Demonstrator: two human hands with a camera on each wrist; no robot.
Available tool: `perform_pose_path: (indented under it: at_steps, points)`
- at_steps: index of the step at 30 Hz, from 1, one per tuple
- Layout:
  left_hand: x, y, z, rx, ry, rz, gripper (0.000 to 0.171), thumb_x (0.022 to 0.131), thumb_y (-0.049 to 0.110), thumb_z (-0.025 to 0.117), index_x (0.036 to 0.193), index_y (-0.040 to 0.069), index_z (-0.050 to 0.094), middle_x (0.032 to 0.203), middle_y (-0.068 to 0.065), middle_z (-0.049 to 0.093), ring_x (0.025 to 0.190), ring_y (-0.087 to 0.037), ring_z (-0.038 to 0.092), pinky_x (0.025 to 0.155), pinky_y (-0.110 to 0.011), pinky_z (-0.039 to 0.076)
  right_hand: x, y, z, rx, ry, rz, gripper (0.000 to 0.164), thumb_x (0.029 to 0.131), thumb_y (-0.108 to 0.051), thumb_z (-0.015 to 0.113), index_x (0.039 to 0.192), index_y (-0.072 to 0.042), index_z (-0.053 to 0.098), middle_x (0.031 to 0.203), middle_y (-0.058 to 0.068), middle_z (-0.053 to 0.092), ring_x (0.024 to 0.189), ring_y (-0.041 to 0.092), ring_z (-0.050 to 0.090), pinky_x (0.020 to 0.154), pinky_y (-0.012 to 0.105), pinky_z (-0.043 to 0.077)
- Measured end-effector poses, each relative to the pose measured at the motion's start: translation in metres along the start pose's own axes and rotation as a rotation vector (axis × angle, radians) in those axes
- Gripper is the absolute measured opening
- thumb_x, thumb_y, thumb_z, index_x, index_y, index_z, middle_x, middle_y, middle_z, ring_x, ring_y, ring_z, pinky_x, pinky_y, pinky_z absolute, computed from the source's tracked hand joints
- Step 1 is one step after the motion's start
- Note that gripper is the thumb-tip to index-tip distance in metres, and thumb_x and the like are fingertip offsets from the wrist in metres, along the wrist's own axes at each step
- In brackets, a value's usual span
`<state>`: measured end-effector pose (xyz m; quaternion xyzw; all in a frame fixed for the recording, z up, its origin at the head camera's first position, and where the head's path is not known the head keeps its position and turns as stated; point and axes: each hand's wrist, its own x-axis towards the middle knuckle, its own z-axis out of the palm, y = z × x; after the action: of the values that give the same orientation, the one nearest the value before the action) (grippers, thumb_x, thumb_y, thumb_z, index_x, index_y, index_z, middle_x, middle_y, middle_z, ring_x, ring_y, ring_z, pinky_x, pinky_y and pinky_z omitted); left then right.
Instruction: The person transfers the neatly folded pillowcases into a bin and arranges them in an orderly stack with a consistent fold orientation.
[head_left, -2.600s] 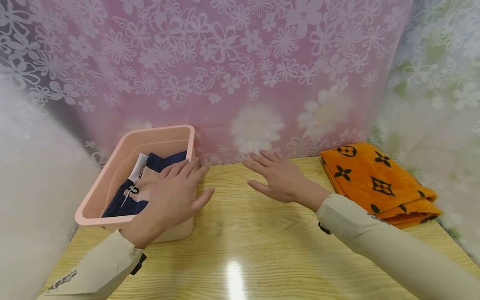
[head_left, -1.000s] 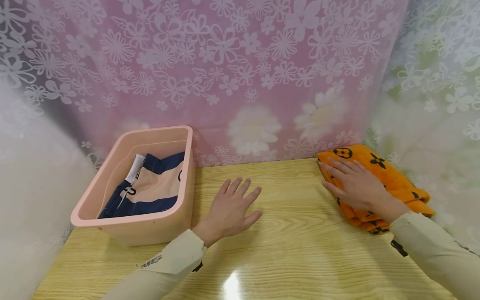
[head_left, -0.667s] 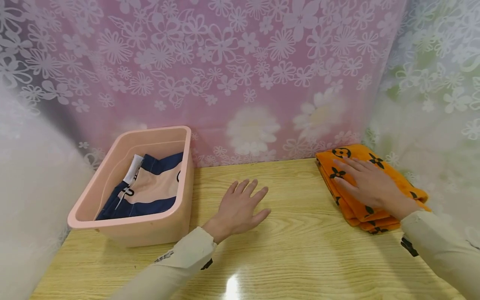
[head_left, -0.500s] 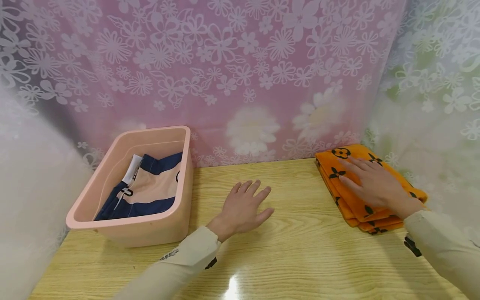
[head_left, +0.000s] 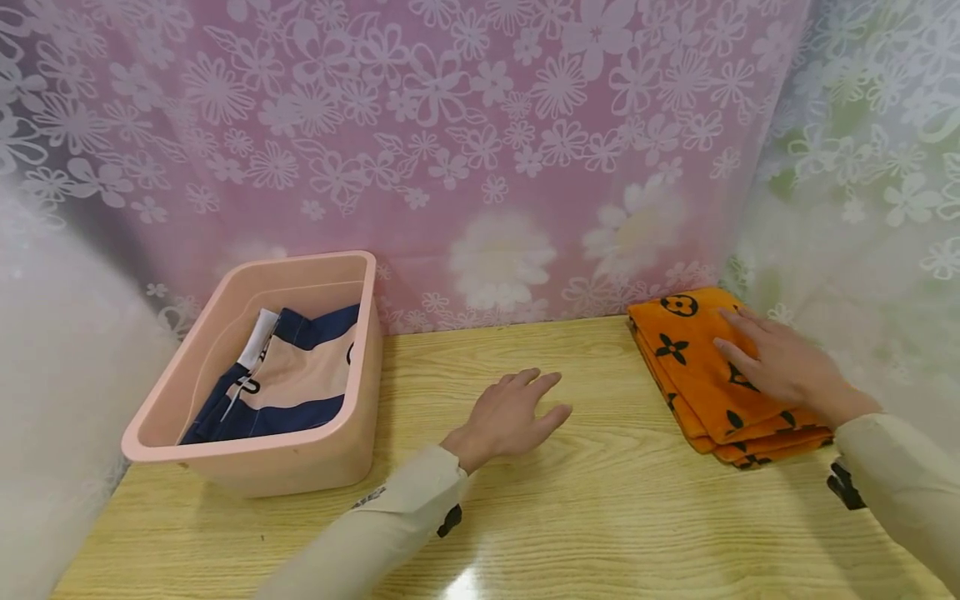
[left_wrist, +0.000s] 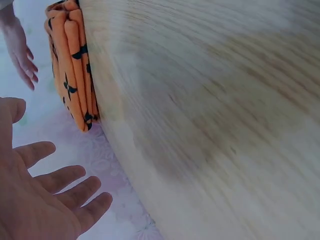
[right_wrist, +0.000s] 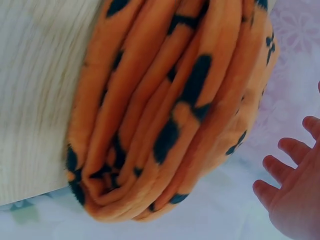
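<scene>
A folded orange towel (head_left: 690, 350) with dark flower motifs lies on the table's right side. My right hand (head_left: 795, 367) is over its right part, fingers spread; the right wrist view shows a gap between the fingers (right_wrist: 280, 170) and the towel's stacked folds (right_wrist: 165, 100). My left hand (head_left: 513, 417) hovers over the middle of the table, fingers loosely extended and holding nothing. In the left wrist view its palm (left_wrist: 35, 200) faces the towel's side. At left stands a pink plastic bin (head_left: 300, 458) with a folded navy and beige garment (head_left: 307, 367) inside.
The wooden table (head_left: 570, 517) runs up to a pink floral curtain (head_left: 480, 167) at the back. Pale floral curtains (head_left: 877, 250) hang at the right and left sides. A white drawstring (head_left: 236, 398) shows on the garment.
My right hand has moved from mid-table to the towel, then right across it. My left hand has left the bin's side for mid-table and drifted right. The towel stays folded in place.
</scene>
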<state>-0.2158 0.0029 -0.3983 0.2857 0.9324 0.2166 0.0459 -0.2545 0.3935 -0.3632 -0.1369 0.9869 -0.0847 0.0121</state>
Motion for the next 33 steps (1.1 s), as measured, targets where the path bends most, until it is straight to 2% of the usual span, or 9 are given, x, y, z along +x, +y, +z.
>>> perform_pose_path:
  at_steps: [6, 10, 17, 21, 28, 33]
  points:
    - [0.01, 0.004, 0.006, -0.15, -0.026, -0.046, 0.059, 0.098, 0.058, 0.034, 0.147, 0.025, 0.038, 0.146, 0.0, 0.04, 0.132, -0.021, 0.039, 0.102, -0.043, 0.038, 0.001, 0.015, -0.001, 0.078, -0.015, 0.042, 0.069, 0.102, -0.045, 0.035, 0.153, -0.006, 0.01, 0.149, 0.033, 0.016, 0.129, 0.058, 0.017, 0.097, 0.071, 0.016]
    - [0.016, 0.007, 0.01, -0.313, -0.054, -0.078, 0.06, 0.098, 0.057, 0.035, 0.147, 0.024, 0.038, 0.147, 0.003, 0.039, 0.134, -0.019, 0.035, 0.105, -0.042, 0.035, 0.001, 0.025, 0.0, 0.145, -0.02, 0.07, 0.069, 0.103, -0.044, 0.034, 0.153, -0.004, 0.01, 0.148, 0.035, 0.016, 0.128, 0.059, 0.017, 0.096, 0.071, 0.017]
    - [0.028, 0.006, 0.02, -0.599, -0.088, -0.131, 0.057, 0.098, 0.055, 0.04, 0.147, 0.025, 0.038, 0.144, 0.003, 0.041, 0.126, -0.021, 0.046, 0.097, -0.039, 0.043, 0.0, 0.042, 0.0, 0.217, -0.036, 0.122, 0.068, 0.104, -0.043, 0.028, 0.152, 0.0, 0.005, 0.144, 0.042, 0.015, 0.122, 0.064, 0.019, 0.092, 0.072, 0.02]
    - [0.035, 0.008, 0.023, -0.71, -0.093, -0.187, 0.057, 0.097, 0.056, 0.042, 0.145, 0.027, 0.041, 0.137, 0.001, 0.048, 0.118, -0.017, 0.051, 0.091, -0.037, 0.046, 0.0, 0.052, -0.001, 0.253, -0.076, 0.16, 0.069, 0.104, -0.043, 0.023, 0.15, 0.002, 0.001, 0.143, 0.043, 0.01, 0.12, 0.066, 0.017, 0.091, 0.073, 0.019]
    - [0.045, 0.013, 0.024, -0.996, -0.095, -0.256, 0.052, 0.097, 0.048, 0.05, 0.142, 0.023, 0.045, 0.13, -0.002, 0.053, 0.115, -0.025, 0.054, 0.088, -0.041, 0.05, -0.001, 0.067, -0.002, 0.344, -0.166, 0.228, 0.074, 0.103, -0.046, 0.017, 0.146, 0.009, -0.006, 0.141, 0.047, 0.003, 0.119, 0.067, 0.013, 0.09, 0.075, 0.019]
    - [0.048, 0.014, 0.026, -1.052, -0.089, -0.282, 0.049, 0.097, 0.045, 0.051, 0.14, 0.022, 0.047, 0.126, -0.002, 0.054, 0.113, -0.026, 0.054, 0.088, -0.043, 0.05, 0.0, 0.076, 0.001, 0.375, -0.19, 0.233, 0.075, 0.103, -0.046, 0.016, 0.144, 0.014, -0.004, 0.139, 0.048, 0.003, 0.119, 0.067, 0.013, 0.091, 0.074, 0.02]
